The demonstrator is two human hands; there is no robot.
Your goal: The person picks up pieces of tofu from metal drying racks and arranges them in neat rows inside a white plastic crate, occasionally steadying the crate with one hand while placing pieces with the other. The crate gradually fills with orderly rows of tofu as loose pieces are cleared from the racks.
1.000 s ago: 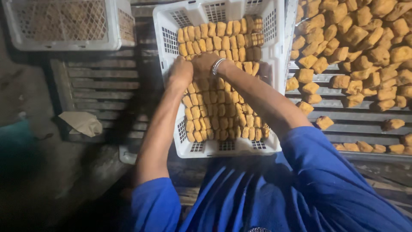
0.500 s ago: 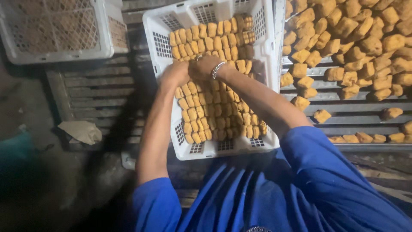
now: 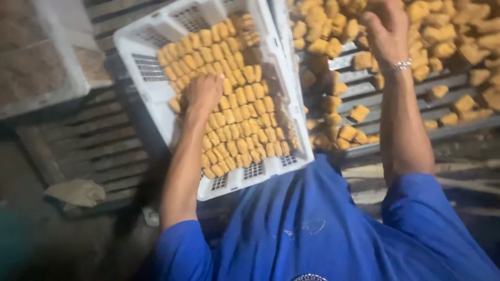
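A white perforated plastic crate (image 3: 156, 36) sits in front of me, filled with neat rows of golden fried cubes (image 3: 245, 114). My left hand (image 3: 202, 93) rests on the rows near the crate's left side, fingers curled down onto the pieces. My right hand (image 3: 386, 32), with a bracelet on the wrist, reaches over a loose heap of the same golden cubes (image 3: 448, 36) on a slatted rack at the upper right. Its fingers dip into the heap; whether they hold any pieces is hidden.
A second white crate (image 3: 47, 62) stands at the upper left. The slatted rack (image 3: 396, 130) carries scattered cubes toward its front edge. A crumpled rag (image 3: 77, 191) lies on wooden slats at the lower left. My blue shirt fills the bottom.
My right hand has left the crate and swung right to the loose heap. My left hand stays on the rows. The view has shifted and tilted.
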